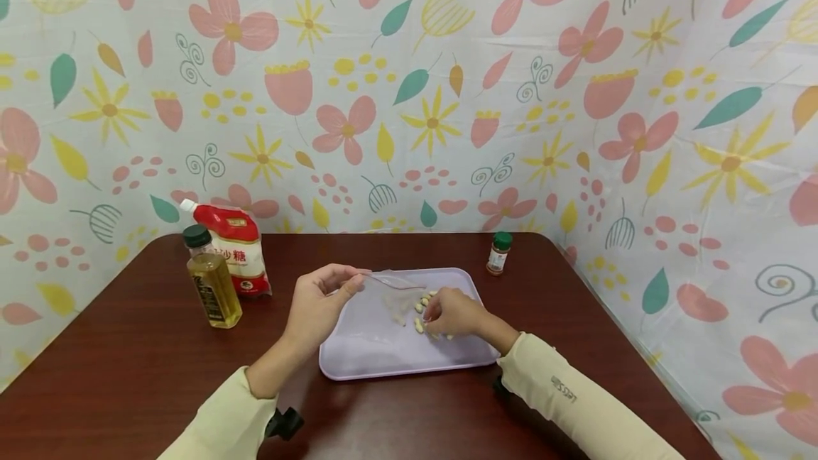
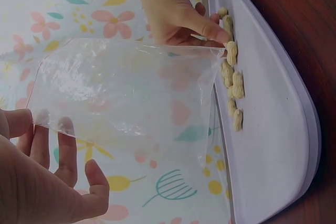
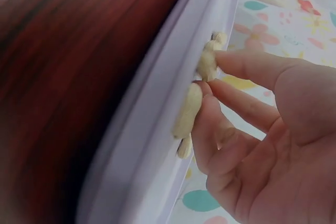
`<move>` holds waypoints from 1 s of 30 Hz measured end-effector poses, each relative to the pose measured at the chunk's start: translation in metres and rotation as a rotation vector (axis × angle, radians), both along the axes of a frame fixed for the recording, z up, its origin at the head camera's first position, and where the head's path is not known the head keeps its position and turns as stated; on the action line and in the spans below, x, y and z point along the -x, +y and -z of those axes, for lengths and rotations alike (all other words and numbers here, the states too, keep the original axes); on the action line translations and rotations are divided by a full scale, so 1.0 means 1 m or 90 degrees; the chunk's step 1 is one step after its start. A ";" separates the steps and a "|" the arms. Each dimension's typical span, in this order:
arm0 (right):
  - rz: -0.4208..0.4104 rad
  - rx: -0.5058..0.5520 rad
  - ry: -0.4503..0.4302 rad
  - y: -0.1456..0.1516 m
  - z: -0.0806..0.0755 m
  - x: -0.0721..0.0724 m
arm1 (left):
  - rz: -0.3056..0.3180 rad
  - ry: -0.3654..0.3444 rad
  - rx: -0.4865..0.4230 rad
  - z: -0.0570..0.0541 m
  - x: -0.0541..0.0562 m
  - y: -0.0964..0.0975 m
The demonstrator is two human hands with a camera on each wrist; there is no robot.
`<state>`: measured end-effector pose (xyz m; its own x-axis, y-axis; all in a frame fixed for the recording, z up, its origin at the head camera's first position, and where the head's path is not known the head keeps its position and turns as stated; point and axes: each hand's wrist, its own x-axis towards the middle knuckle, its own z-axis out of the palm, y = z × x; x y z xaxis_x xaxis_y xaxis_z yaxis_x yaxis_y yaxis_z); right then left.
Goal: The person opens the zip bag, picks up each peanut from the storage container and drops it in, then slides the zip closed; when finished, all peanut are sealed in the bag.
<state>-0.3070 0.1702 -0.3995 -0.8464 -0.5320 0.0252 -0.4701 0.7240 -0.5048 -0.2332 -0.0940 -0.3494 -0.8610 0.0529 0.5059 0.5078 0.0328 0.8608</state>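
Observation:
My left hand (image 1: 322, 304) pinches the edge of a clear plastic bag (image 2: 126, 93) between thumb and fingers, holding it above the lilac tray (image 1: 377, 364). The bag hangs toward the tray's right half. Several unshelled peanuts (image 2: 238, 85) lie loose on the tray near my right hand (image 1: 456, 312). In the right wrist view, that hand's thumb and fingertips close around one peanut (image 3: 206, 65) at tray level. Another peanut (image 3: 188, 111) lies against its fingers. The head view hides the pinched peanut behind the hand.
On the table's left stand an oil bottle (image 1: 216, 289) with a dark cap and a red-and-white sugar pouch (image 1: 246, 254). A small green-capped jar (image 1: 498, 254) stands behind the tray on the right. A flowered curtain (image 1: 396, 126) borders the dark wooden table (image 1: 128, 368).

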 end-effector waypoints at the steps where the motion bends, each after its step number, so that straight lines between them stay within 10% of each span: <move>1: -0.009 -0.003 -0.003 -0.001 -0.001 -0.001 | 0.002 -0.001 -0.004 0.000 0.000 0.000; 10: 0.000 -0.005 0.040 0.000 -0.015 -0.012 | 0.007 -0.006 -0.022 0.002 0.002 0.003; 30: 0.091 0.294 0.297 -0.010 -0.087 -0.051 | 0.009 0.000 -0.035 0.007 0.006 0.004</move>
<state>-0.2556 0.1603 -0.3129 -0.7528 -0.2617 0.6040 -0.6296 0.5540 -0.5447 -0.2393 -0.0903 -0.3560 -0.8604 0.0370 0.5083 0.5079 -0.0210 0.8612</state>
